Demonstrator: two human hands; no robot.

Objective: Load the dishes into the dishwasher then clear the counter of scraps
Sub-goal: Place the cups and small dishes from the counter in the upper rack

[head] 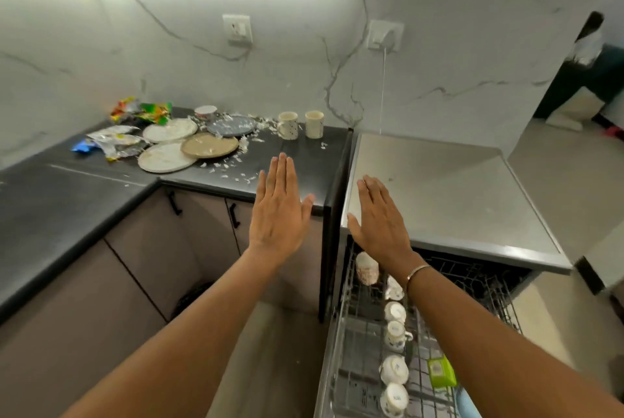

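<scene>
Plates (pixel 189 144), scraps (pixel 236 171), dark counter (pixel 67 201), marble wall (pixel 169 56)

Head camera looks forward and down, close over counter (pixel 84 201) and dishwasher (pixel 439 188).

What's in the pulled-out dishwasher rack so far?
A row of cups along its left side and a green item. The right arm and dishwasher top hide the rest.

free: dark counter (pixel 67 215), left of frame, open surface | free: dishwasher top (pixel 439 188), right of centre | blocked: plates (pixel 209 145), wrappers (pixel 148 112), two mugs (pixel 288 125) crowd counter's back, upper centre-left | scraps (pixel 243 178) strewn before them | rack (pixel 358 333), lower right: cups (pixel 395 335) line its middle
</scene>
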